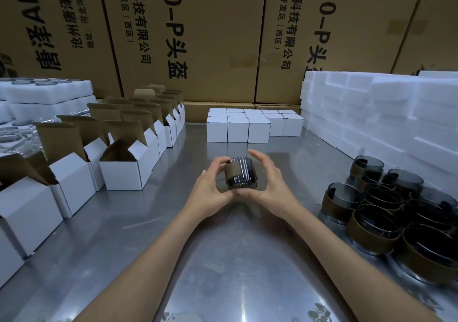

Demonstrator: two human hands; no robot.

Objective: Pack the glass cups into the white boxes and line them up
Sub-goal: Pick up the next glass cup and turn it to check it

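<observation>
A dark glass cup wrapped in a brown cardboard sleeve hangs above the middle of the metal table, lying on its side. My left hand grips its left side with fingers curled over the sleeve. My right hand cups its right side and underside, fingers arched around it. Open white boxes with raised brown flaps stand in rows on the left. Closed white boxes are lined up at the back centre. Several more sleeved glass cups cluster at the right.
White foam blocks are stacked along the right side. Foam trays with glasses lie at the far left. Large brown cartons form a wall behind the table.
</observation>
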